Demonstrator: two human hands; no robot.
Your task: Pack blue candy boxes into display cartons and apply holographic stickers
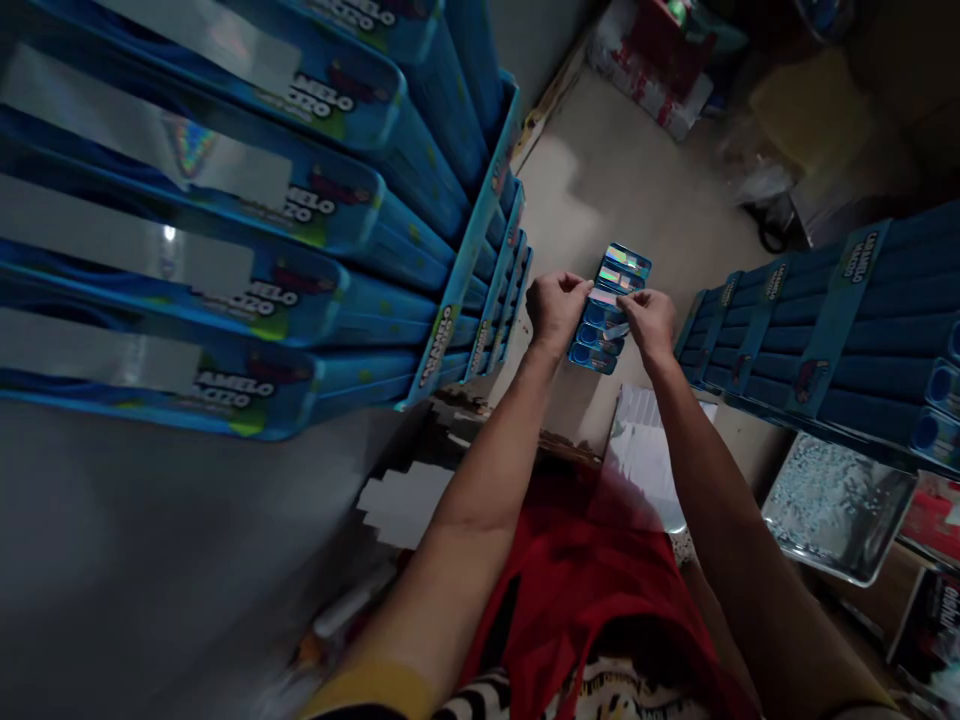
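Observation:
A row of several small blue boxes [592,358] stands on the table between my hands, their ends facing up. The boxes at the far end carry shiny, rainbow-glinting stickers [624,260]; those nearer me show bare round blue marks. My left hand [555,308] pinches one end of a pale sticker strip [603,296] over a middle box. At the strip's other end, my right hand [651,320] has its fingers closed on it. A small whitish scrap [616,331] sits by the right fingertips. Whether the strip touches the box, I cannot tell.
Tall stacks of blue candy boxes [360,220] rise close on the left. More banded blue boxes [825,300] stand on the right. Sticker sheets [642,455] lie at the table's near edge, with a metal tray [825,510] of bits to the right. Scissors [772,232] lie farther back.

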